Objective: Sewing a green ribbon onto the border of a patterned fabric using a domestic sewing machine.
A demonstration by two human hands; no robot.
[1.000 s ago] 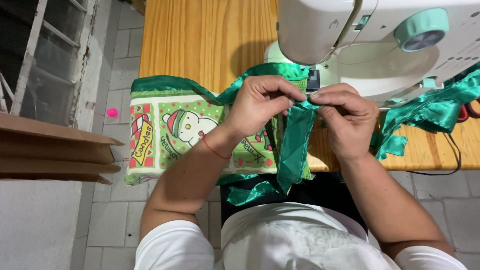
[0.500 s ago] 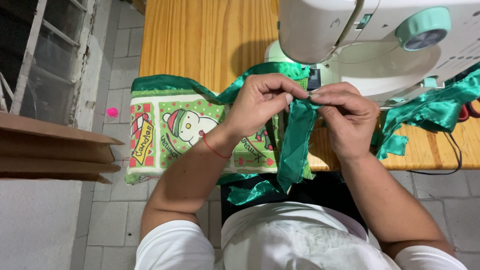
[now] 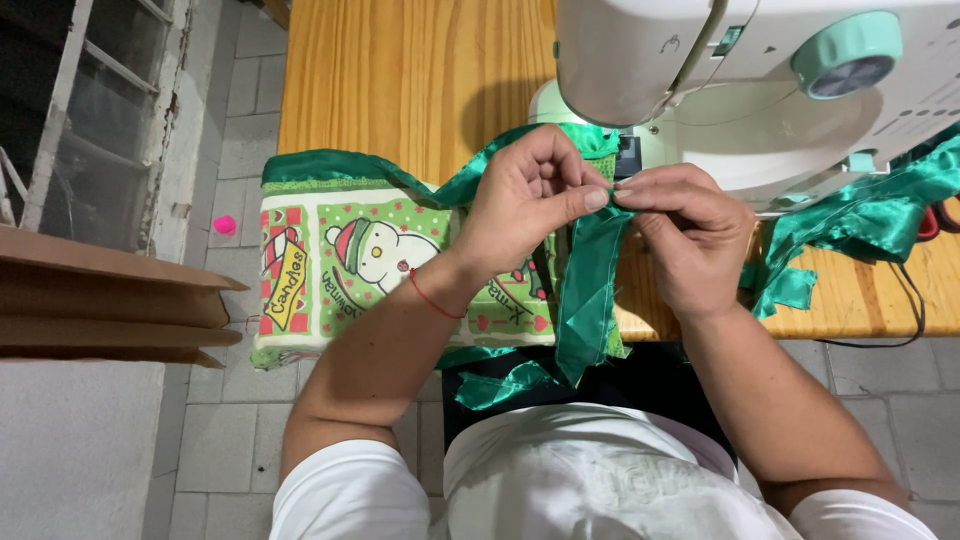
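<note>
Green satin ribbon [image 3: 585, 290] hangs with its long axis running down toward my lap, its top end pinched between my left hand [image 3: 525, 205] and right hand [image 3: 685, 235], fingertips meeting just before the white sewing machine [image 3: 760, 90] on the wooden counter [image 3: 400, 80].

A wooden table [image 3: 400, 80] of warm orange grain carries everything here. A white sewing machine [image 3: 740, 90] with a mint-green dial stands on its far right part. A printed green cloth [image 3: 350, 260] with a snowman and candy canes lies over the near edge and hangs off it. To the right, crumpled green satin scraps [image 3: 850, 225] rest on the wood beside the machine, and a thin black cord [image 3: 905, 300] runs across the boards toward the edge.
</note>
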